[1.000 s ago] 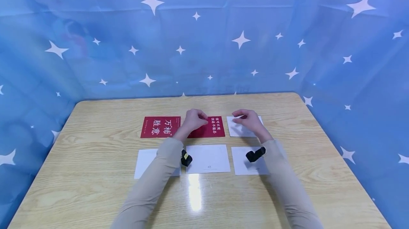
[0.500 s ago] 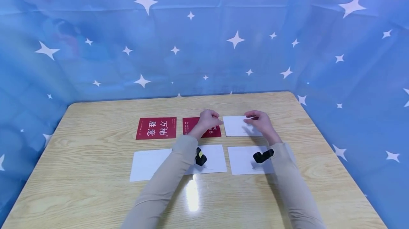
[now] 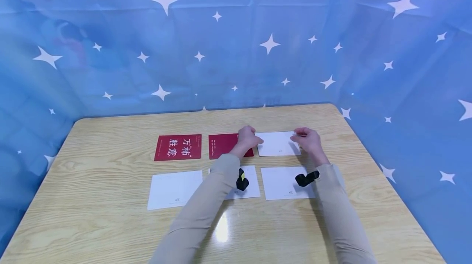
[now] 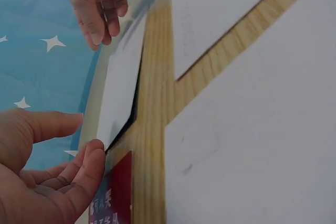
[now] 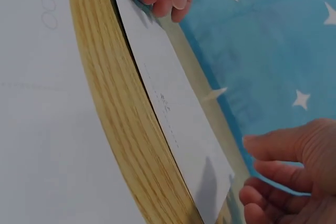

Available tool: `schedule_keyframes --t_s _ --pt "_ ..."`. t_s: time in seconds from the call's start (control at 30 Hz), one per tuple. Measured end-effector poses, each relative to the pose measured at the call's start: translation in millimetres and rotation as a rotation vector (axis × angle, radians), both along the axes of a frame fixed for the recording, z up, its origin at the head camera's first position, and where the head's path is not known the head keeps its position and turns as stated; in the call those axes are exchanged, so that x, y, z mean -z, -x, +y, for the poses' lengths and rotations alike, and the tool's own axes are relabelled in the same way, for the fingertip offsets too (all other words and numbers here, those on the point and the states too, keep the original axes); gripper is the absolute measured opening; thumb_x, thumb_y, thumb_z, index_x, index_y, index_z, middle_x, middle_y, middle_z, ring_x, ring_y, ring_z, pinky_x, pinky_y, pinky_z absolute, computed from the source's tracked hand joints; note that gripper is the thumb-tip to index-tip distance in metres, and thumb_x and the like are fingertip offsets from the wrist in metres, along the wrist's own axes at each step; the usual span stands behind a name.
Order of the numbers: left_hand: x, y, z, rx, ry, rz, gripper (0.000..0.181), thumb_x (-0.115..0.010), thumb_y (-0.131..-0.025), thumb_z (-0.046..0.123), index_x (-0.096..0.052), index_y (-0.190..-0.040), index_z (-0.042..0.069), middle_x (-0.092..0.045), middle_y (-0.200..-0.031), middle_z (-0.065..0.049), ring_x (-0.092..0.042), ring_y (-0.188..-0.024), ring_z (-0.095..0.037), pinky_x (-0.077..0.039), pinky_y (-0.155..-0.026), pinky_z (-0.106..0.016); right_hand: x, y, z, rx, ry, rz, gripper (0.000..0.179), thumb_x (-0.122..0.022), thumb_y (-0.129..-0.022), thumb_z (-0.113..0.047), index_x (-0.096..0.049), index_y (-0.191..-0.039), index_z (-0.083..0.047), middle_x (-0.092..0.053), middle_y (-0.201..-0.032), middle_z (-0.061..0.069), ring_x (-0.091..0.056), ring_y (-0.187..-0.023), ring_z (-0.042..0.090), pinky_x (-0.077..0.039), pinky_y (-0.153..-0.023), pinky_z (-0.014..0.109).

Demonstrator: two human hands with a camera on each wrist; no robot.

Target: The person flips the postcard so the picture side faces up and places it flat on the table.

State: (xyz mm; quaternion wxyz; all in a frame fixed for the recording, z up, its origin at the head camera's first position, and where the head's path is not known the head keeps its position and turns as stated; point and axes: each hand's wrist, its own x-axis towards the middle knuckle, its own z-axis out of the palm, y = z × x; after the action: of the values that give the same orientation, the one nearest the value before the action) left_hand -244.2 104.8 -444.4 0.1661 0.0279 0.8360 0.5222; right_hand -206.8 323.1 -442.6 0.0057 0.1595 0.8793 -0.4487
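A white card (image 3: 277, 144) lies at the right end of the back row, between my two hands. My left hand (image 3: 248, 138) is at its left edge, over the right part of a red card (image 3: 223, 146). In the left wrist view the fingertips (image 4: 94, 153) are right at the white card's corner, with the thumb held apart. Beside the card's right end is my right hand (image 3: 309, 140). Its thumb and fingers (image 5: 273, 145) are spread apart with nothing between them in the right wrist view.
Another red card with white characters (image 3: 178, 147) lies at the back left. In the front row are a left white card (image 3: 173, 190), a middle white card (image 3: 252, 182) partly under my left sleeve, and a right white card (image 3: 282, 182). A blue star-patterned curtain (image 3: 236, 43) stands behind the wooden table (image 3: 92, 198).
Both hands have moved right: the left from the middle red card to the white card's left edge, the right from over the white card to its right end. The head view has shifted slightly.
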Motion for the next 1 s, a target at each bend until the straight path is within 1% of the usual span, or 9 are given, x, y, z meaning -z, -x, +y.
schedule_keyframes --t_s 0.03,0.07,0.1,0.2,0.3,0.37,0.63,0.83,1.0 --pt "0.4 0.4 0.9 -0.002 0.021 0.010 0.024 -0.073 -0.079 0.008 -0.052 -0.090 0.000 -0.048 -0.077 -0.005 -0.043 -0.057 -0.012 -0.043 -0.059 -0.024 -0.1 0.3 0 0.001 -0.003 -0.001 0.041 -0.063 -0.087 -0.010 -0.053 -0.123 0.005 -0.054 -0.116 0.022 -0.051 -0.099 0.027 -0.044 -0.069 0.022" --pt "0.8 0.9 1.5 -0.005 0.043 0.022 0.025 -0.073 -0.078 0.008 -0.048 -0.079 0.004 -0.041 -0.069 -0.002 -0.035 -0.053 -0.011 -0.038 -0.054 -0.023 0.1 0.7 1 0.005 -0.004 -0.010 0.040 -0.063 -0.087 -0.010 -0.052 -0.123 0.006 -0.054 -0.116 0.021 -0.050 -0.099 0.027 -0.044 -0.069 0.022" --pt "1.0 1.1 2.0 -0.007 0.061 0.033 0.032 -0.073 -0.077 0.007 -0.041 -0.071 0.007 -0.033 -0.063 0.000 -0.027 -0.052 -0.011 -0.032 -0.051 -0.024 0.6 1.2 1 0.009 -0.005 -0.021 0.040 -0.063 -0.087 -0.009 -0.052 -0.123 0.006 -0.053 -0.116 0.022 -0.050 -0.100 0.027 -0.044 -0.071 0.023" --pt "1.1 1.6 3.4 -0.004 0.091 0.045 0.050 -0.071 -0.077 0.004 -0.023 -0.062 0.013 -0.015 -0.057 0.001 -0.013 -0.050 -0.014 -0.021 -0.047 -0.026 2.6 3.1 1 0.009 -0.010 -0.059 0.042 -0.063 -0.087 -0.008 -0.050 -0.124 0.006 -0.051 -0.120 0.023 -0.050 -0.104 0.030 -0.045 -0.078 0.029" --pt "0.9 1.5 4.7 0.013 0.113 0.053 0.051 -0.069 -0.076 0.003 -0.021 -0.061 0.014 -0.012 -0.057 0.002 -0.012 -0.049 -0.013 -0.020 -0.045 -0.025 5.2 5.0 2 0.005 -0.015 -0.091 0.045 -0.064 -0.086 -0.007 -0.049 -0.127 0.006 -0.049 -0.123 0.023 -0.048 -0.107 0.032 -0.043 -0.085 0.035" --pt "1.9 1.9 5.3 0.030 0.132 0.059 0.051 -0.068 -0.077 0.003 -0.021 -0.062 0.015 -0.012 -0.058 0.002 -0.012 -0.050 -0.013 -0.019 -0.046 -0.025 6.4 6.4 2 0.000 -0.028 -0.099 0.046 -0.064 -0.085 -0.007 -0.049 -0.127 0.006 -0.049 -0.123 0.023 -0.048 -0.107 0.031 -0.043 -0.086 0.036" --pt "8.4 2.0 8.8 0.038 0.194 0.101 0.044 -0.065 -0.077 0.001 -0.026 -0.063 0.013 -0.015 -0.060 0.001 -0.015 -0.051 -0.014 -0.019 -0.046 -0.026 3.3 11.8 -2 -0.016 -0.083 -0.154 0.040 -0.068 -0.082 -0.006 -0.054 -0.117 0.007 -0.053 -0.111 0.020 -0.047 -0.090 0.026 -0.042 -0.073 0.031" --pt "8.3 -0.2 12.4 0.045 0.259 0.144 0.042 -0.064 -0.078 0.000 -0.027 -0.063 0.012 -0.016 -0.057 0.000 -0.014 -0.050 -0.014 -0.018 -0.044 -0.025 -1.9 16.0 -4 -0.035 -0.139 -0.192 0.038 -0.070 -0.080 -0.006 -0.056 -0.112 0.008 -0.053 -0.109 0.019 -0.045 -0.088 0.025 -0.040 -0.071 0.031" --pt "6.7 -0.9 13.2 0.042 0.246 0.147 0.040 -0.066 -0.077 0.000 -0.030 -0.064 0.011 -0.021 -0.057 -0.002 -0.018 -0.049 -0.015 -0.021 -0.044 -0.025 -3.8 16.0 0 -0.025 -0.118 -0.191 0.037 -0.070 -0.080 -0.006 -0.054 -0.111 0.007 -0.051 -0.105 0.017 -0.044 -0.085 0.024 -0.039 -0.069 0.029"
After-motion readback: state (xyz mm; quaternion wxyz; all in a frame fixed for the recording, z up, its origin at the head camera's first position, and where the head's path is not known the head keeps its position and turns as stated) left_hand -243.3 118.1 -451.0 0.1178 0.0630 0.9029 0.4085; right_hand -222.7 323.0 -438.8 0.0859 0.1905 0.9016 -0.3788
